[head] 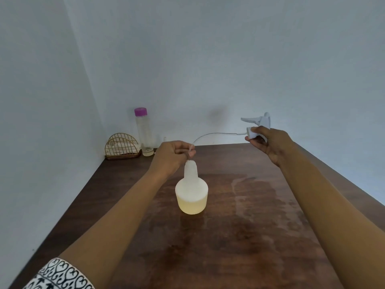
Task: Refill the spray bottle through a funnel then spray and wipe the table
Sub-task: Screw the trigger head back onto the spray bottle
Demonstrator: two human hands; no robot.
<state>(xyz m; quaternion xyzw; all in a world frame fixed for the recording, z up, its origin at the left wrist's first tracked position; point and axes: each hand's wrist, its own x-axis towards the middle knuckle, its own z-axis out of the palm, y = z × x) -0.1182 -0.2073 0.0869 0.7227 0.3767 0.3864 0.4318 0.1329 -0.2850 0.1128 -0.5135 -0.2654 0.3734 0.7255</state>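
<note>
A white translucent spray bottle stands upright in the middle of the brown table, with pale yellow liquid in its lower part and its neck open. My right hand holds the white trigger spray head up at the right, away from the bottle. A thin clear dip tube arcs from the head leftward. My left hand pinches the tube's free end just above the bottle's neck. No funnel is in view.
A tall clear bottle with a purple cap stands in the back left corner beside a gold wire holder with a white cloth in it. Walls close the table at the back and left. Wet streaks show on the table.
</note>
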